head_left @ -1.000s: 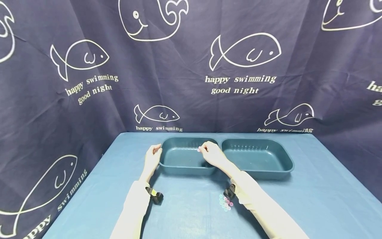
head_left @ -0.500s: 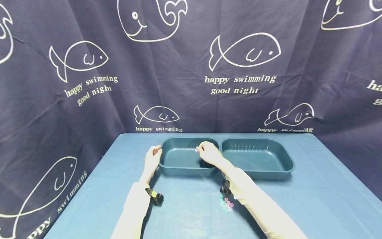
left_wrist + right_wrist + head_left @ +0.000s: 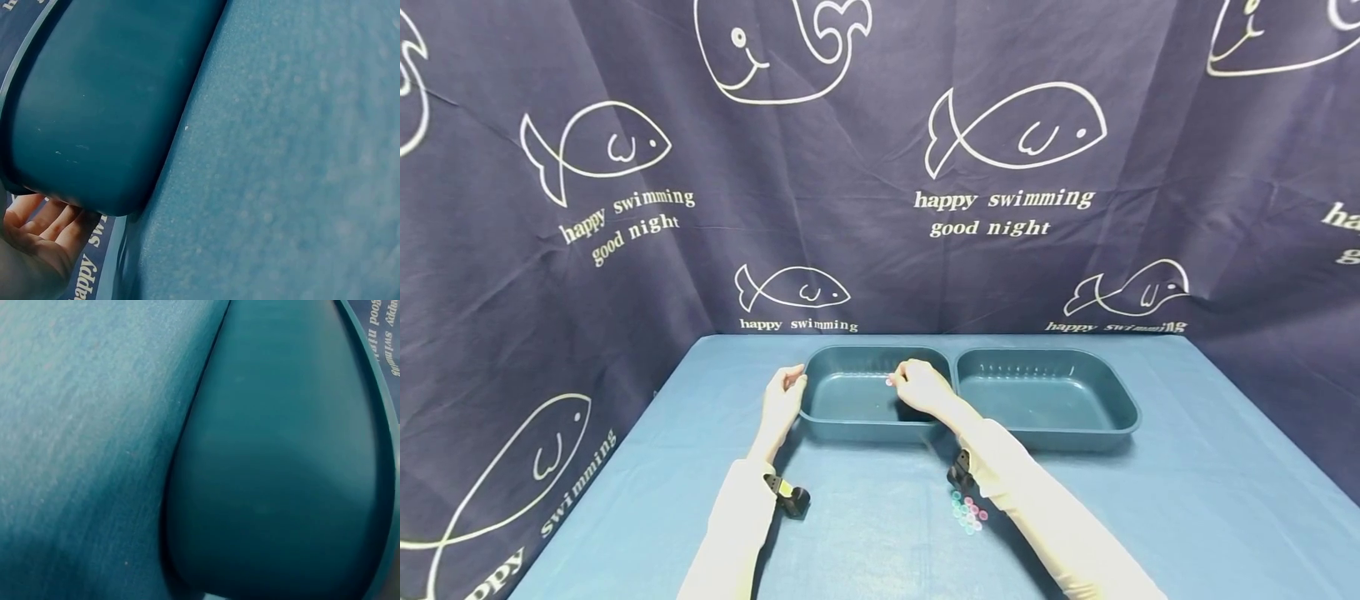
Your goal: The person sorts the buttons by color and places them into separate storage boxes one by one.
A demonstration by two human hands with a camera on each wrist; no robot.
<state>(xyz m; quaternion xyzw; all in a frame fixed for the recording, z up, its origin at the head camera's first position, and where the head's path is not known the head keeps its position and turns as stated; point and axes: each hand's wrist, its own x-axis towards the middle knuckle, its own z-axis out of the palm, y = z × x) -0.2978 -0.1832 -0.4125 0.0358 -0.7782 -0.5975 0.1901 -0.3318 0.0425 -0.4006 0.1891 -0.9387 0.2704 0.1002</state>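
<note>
Looks like the placing step — right hand (image 3: 927,390) has its grip pinching a small pink piece (image 3: 890,381) inside the left tray (image 3: 868,431); can't tell how far above the tray floor. Left hand (image 3: 781,402) rests fairly straight fingers on that tray's outer end, probably steadying it. Loose pink and teal pieces (image 3: 973,508) lie on the worktop (image 3: 865,550), near the right wrist. Next move likely calls for lowering, then parting the pinch — gently, so nothing bounces.
</note>
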